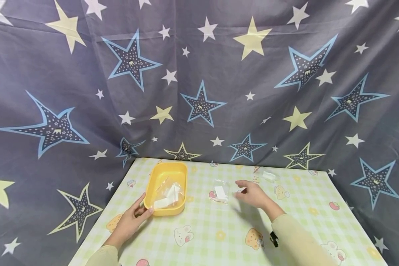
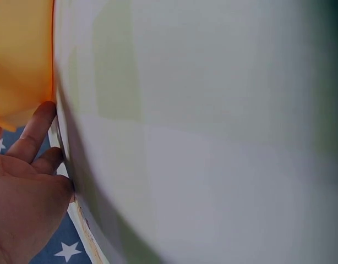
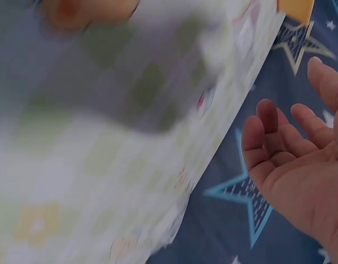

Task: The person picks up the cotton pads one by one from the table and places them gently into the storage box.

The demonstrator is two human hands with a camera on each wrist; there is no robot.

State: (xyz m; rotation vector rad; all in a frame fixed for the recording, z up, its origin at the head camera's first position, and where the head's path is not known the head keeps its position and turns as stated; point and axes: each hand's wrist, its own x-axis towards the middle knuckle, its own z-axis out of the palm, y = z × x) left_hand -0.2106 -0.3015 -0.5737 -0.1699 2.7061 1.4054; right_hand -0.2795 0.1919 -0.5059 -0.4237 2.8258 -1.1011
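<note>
A yellow plastic tray (image 1: 168, 167) stands at the left of the table, with several small clear bags (image 1: 167, 195) holding white pieces inside it. My left hand (image 1: 130, 223) grips its near left corner, thumb at the front wall and fingers along the left side. In the left wrist view, a finger of the left hand (image 2: 28, 181) meets the tray's orange-looking wall (image 2: 23, 60). Just right of a clear bag with a white piece (image 1: 220, 192), my right hand (image 1: 252, 194) hovers with nothing in it. Its fingers (image 3: 279, 129) are loosely bent and apart.
Another clear bag with white contents (image 1: 268, 175) lies near the back edge, beyond the right hand. A checked cloth with cartoon prints covers the table (image 1: 203, 229). Behind the table hangs a dark curtain (image 1: 216, 74) with stars.
</note>
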